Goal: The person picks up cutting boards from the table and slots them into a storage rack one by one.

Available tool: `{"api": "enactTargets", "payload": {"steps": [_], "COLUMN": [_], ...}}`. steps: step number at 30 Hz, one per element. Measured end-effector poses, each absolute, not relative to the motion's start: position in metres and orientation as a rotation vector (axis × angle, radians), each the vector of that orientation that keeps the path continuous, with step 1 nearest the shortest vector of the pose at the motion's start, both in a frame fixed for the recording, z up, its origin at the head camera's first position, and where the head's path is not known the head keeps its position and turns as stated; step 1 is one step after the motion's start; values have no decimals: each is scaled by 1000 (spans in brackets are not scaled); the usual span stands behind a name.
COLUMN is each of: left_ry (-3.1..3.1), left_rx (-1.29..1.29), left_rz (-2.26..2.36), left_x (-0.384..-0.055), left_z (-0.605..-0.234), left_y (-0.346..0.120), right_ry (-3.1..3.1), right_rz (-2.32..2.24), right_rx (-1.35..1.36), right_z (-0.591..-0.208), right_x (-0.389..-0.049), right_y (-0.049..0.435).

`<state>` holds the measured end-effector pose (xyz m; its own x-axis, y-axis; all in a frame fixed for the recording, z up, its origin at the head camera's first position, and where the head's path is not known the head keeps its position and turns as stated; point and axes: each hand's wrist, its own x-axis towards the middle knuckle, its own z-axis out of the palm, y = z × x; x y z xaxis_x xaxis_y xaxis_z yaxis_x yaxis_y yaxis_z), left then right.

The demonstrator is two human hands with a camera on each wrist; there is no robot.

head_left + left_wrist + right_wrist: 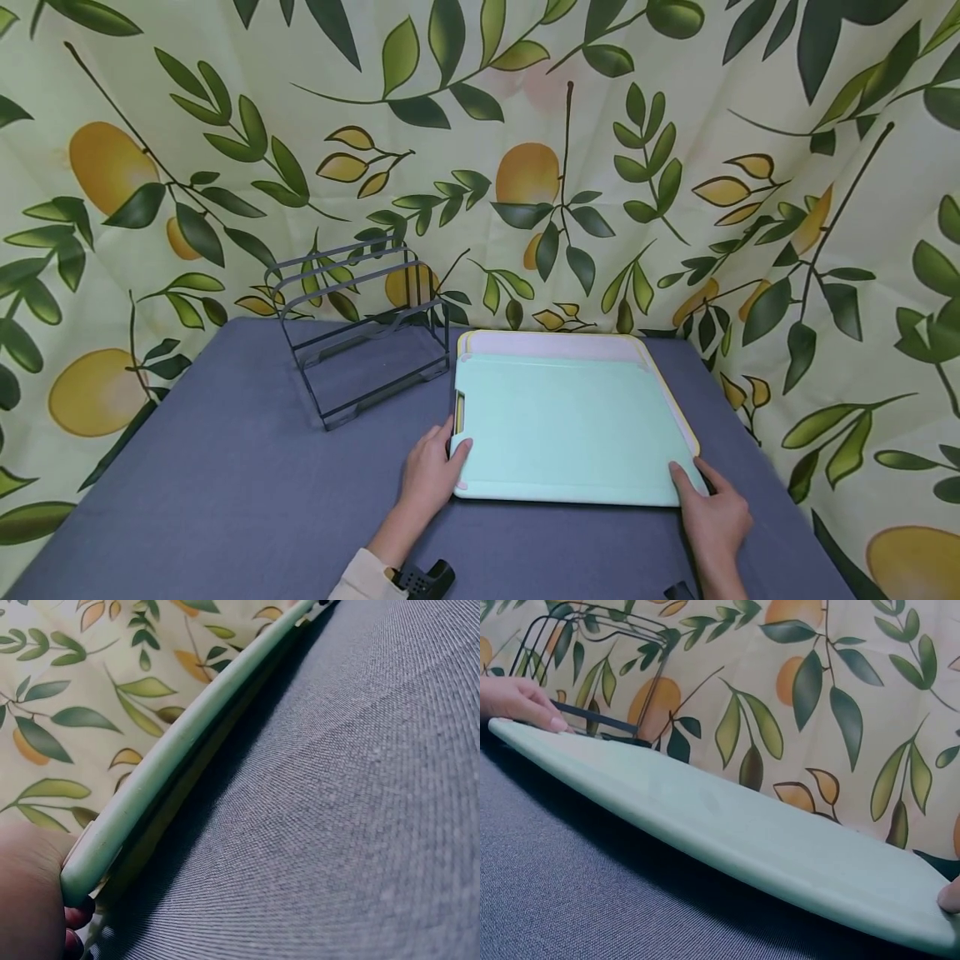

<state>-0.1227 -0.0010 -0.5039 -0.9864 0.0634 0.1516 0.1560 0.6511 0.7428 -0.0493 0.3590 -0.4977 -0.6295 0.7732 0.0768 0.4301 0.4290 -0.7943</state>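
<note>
A mint-green cutting board point(562, 425) lies over a pale lilac board with a yellow edge point(555, 342), which shows behind it and along its right side. My left hand point(429, 475) grips the green board at its left edge, thumb on top; in the left wrist view its fingertips point(75, 919) curl beneath the rim. At the front right corner my right hand point(714, 512) holds the board with the thumb on its face and the fingers round the side. A dark shadow runs under the front edge in the right wrist view.
Left of the boards stands a black wire rack point(360, 342) with several bars. The table point(247, 483) has a blue-grey cloth. Behind and to the right hangs a leaf-and-fruit patterned curtain point(465, 142), close to the table's back edge.
</note>
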Motion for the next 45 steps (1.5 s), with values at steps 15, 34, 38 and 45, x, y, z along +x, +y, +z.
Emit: {"api": "enactTargets", "payload": {"steps": [15, 34, 38, 45], "left_ry": [-2764, -2763, -2761, -2814], "left_rx": [-352, -678, -754, -791], "left_rz": [-1223, -1355, -1342, -1265], "left_x": [-120, -126, -129, -126], "left_z": [-503, -506, -504, -503], "left_y": [-11, -41, -45, -43], "right_ry": [-2431, -2684, -2676, -2687], "right_rz": [1033, 1155, 1202, 1189], "right_rx": [-863, -576, -536, -472], "right_z": [-496, -493, -494, -494], "right_x": [-45, -43, -43, -42], "right_y": [372, 404, 409, 417]}}
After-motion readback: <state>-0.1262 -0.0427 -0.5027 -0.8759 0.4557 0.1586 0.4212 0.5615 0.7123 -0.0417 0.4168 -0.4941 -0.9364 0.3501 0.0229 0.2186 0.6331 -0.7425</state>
